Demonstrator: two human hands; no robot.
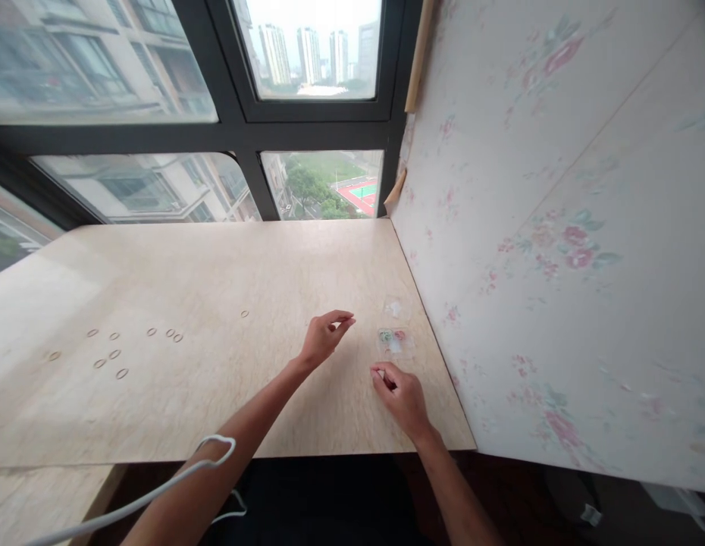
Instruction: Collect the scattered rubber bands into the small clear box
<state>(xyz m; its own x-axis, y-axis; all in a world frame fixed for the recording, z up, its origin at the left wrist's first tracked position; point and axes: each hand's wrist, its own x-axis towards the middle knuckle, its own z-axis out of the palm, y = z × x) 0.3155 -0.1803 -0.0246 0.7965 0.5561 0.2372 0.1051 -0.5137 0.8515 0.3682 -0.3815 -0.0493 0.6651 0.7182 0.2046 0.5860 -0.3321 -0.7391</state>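
Clear rectangular plastic box (409, 351), small green and red pieces inside, on beige marbled tabletop (307, 265); clear flat plastic piece (396, 308) just beyond box, toward window (324, 186). Left hand (320, 341) left of box, raised; thumb and forefinger in narrow pinch, cannot tell whether anything held. Right hand (405, 398) just on wearer's side of box; fingertips drawn together, contents cannot be told. Thin tan rings (122, 374) scattered well left of box, apart from both hands. White cable (153, 493) across left forearm, left of box on wearer's side.
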